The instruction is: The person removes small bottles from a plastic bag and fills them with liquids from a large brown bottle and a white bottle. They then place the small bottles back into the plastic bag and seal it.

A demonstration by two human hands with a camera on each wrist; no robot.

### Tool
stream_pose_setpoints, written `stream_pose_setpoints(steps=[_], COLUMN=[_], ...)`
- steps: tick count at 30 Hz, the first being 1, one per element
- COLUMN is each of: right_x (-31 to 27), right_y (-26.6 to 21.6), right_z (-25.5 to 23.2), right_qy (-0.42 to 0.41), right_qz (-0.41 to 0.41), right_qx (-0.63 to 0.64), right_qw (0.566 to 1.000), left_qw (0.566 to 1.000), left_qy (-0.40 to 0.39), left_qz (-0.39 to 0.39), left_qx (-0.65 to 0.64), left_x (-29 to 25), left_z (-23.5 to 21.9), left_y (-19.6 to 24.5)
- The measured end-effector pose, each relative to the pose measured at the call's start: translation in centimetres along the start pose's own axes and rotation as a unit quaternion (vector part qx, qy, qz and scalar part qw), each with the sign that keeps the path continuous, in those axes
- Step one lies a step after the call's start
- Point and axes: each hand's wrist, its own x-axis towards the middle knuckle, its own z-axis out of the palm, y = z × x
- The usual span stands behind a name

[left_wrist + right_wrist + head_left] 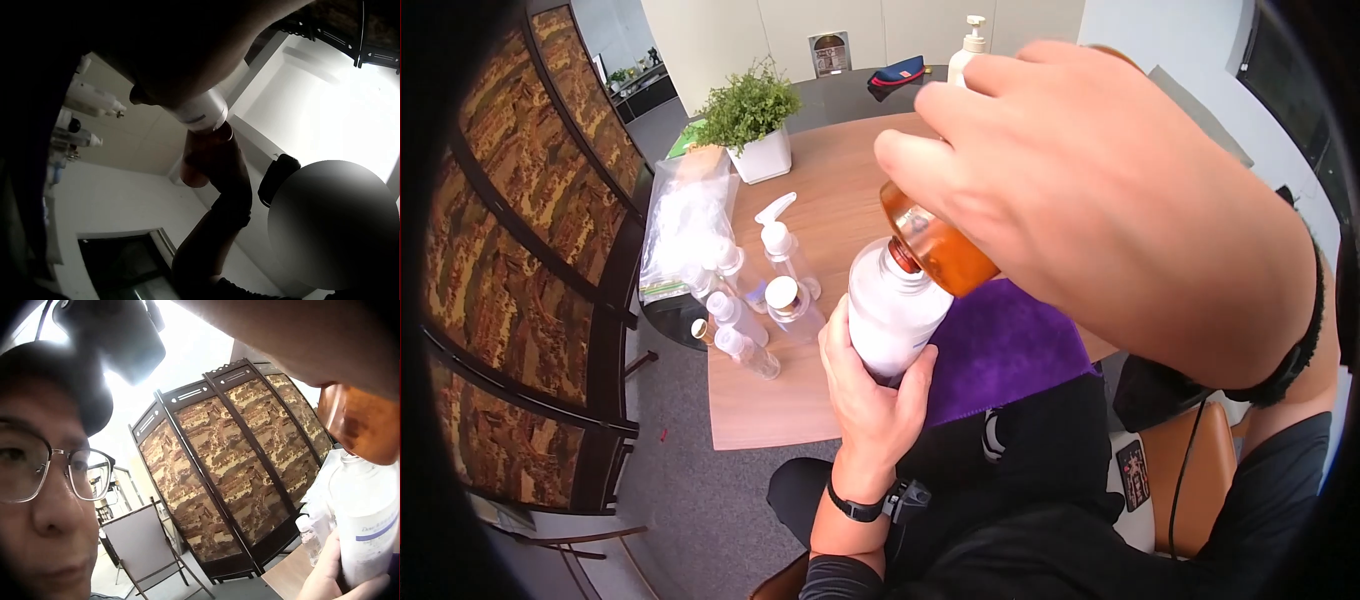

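The left hand (876,400) grips a white bottle (892,315) round its lower part, holding it slightly tilted above the table's front. The right hand (1040,170) holds an amber bottle (948,250) tipped over, its neck at the white bottle's open mouth. In the right wrist view the amber bottle (359,422) leans over the white bottle (369,519), which has a blue stripe on its label. The left wrist view is dark; the white bottle (203,111) shows there with the right hand (212,156) beyond it. Whether liquid is flowing cannot be seen.
Several clear bottles (745,352) and a pump bottle (788,255) stand left of the hands. Behind them are a plastic bag (690,215) and a potted plant (762,155). A purple cloth (1020,350) lies at the right; a cream pump bottle (966,62) stands at the back.
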Motion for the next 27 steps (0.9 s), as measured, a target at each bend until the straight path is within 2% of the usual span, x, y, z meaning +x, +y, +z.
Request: stream_pose_setpoints(steps=[1, 2, 4, 5, 7, 8, 10, 14, 20, 21, 23, 24, 25, 27], right_x=[-0.3, -0.2, 0.1, -0.2, -1.5, -1.8, -2.3, -2.9, -3.9, -4.3, -5.5, -6.4, -7.7, -10.6], right_y=[0.3, 0.0, -1.2, -0.7, 0.6, 1.1, 1.6, 1.8, 1.1, 1.1, 0.6, 0.1, -0.6, -2.4], right_z=[0.4, -0.1, -1.3, -0.5, 1.5, 1.6, 1.7, 2.9, 5.8, 6.3, 7.5, 8.3, 9.2, 11.3], right_qy=[0.031, 0.034, -0.075, -0.072, 0.041, 0.045, -0.076, -0.049, 0.043, 0.04, 0.109, 0.109, 0.122, 0.127], right_qz=[0.003, 0.003, 0.046, 0.047, 0.042, 0.043, 0.021, 0.031, 0.091, 0.096, 0.163, 0.166, 0.226, 0.32], right_qx=[0.061, 0.061, -0.057, -0.057, 0.148, 0.149, 0.088, 0.12, 0.242, 0.232, 0.395, 0.388, 0.456, 0.586], right_qw=[0.998, 0.998, 0.994, 0.995, 0.987, 0.987, 0.993, 0.991, 0.965, 0.967, 0.898, 0.9, 0.852, 0.734], left_qw=[1.0, 1.0, 1.0, 1.0, 1.0, 1.0, 1.0, 0.999, 0.987, 0.991, 0.99, 0.988, 0.992, 0.987], left_qy=[-0.002, -0.004, -0.006, -0.009, -0.011, -0.015, -0.016, -0.022, 0.014, 0.017, 0.018, 0.027, 0.033, 0.045], left_qz=[-0.003, -0.004, -0.004, -0.005, -0.013, -0.025, -0.017, -0.029, -0.124, -0.111, -0.114, -0.124, -0.111, -0.134], left_qx=[0.002, 0.003, 0.006, 0.007, 0.0, -0.01, -0.001, -0.007, -0.098, -0.073, -0.08, -0.087, -0.043, -0.077], left_x=[-0.1, -0.1, -0.2, -0.2, -0.4, -0.5, -0.3, -0.5, -1.4, -1.7, -2.2, -2.3, -2.5, -2.1], left_z=[0.0, 0.0, -0.1, -0.1, -0.1, -0.1, -0.2, -0.4, -0.3, -0.4, -0.5, -0.6, -0.8, -0.6], left_y=[0.0, 0.0, -0.1, -0.1, -0.6, -0.6, -0.4, -0.4, -0.5, -0.8, -1.5, -1.8, -2.2, -1.5])
